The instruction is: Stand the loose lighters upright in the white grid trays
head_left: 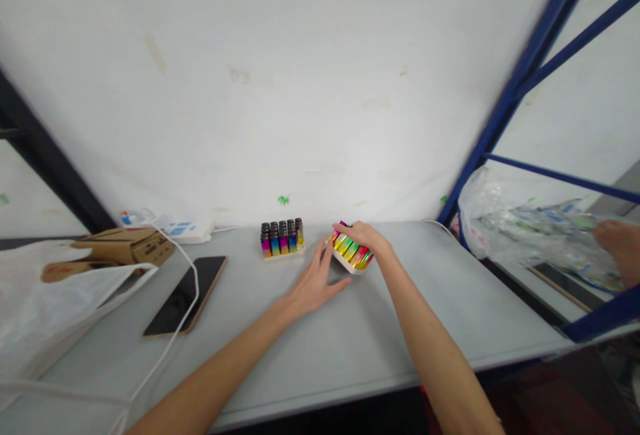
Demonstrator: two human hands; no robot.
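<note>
My right hand [364, 236] grips a white tray of rainbow-coloured lighters [351, 252] from above and tilts it toward me on the grey table [350, 335]. My left hand [314, 283] lies on the table beside that tray, fingers stretched out, fingertips near its left edge. A second tray of upright rainbow lighters with black tops [283, 238] stands just to the left, by the wall.
A phone [187, 294] lies face up at the left with a white cable [170, 348] across it. A cardboard box [125, 246], a white plastic bag [45, 308] and a power strip [187, 230] sit at the far left. Another person's hand [620, 242] holds a clear plastic bag [525, 228] behind the blue frame [505, 108].
</note>
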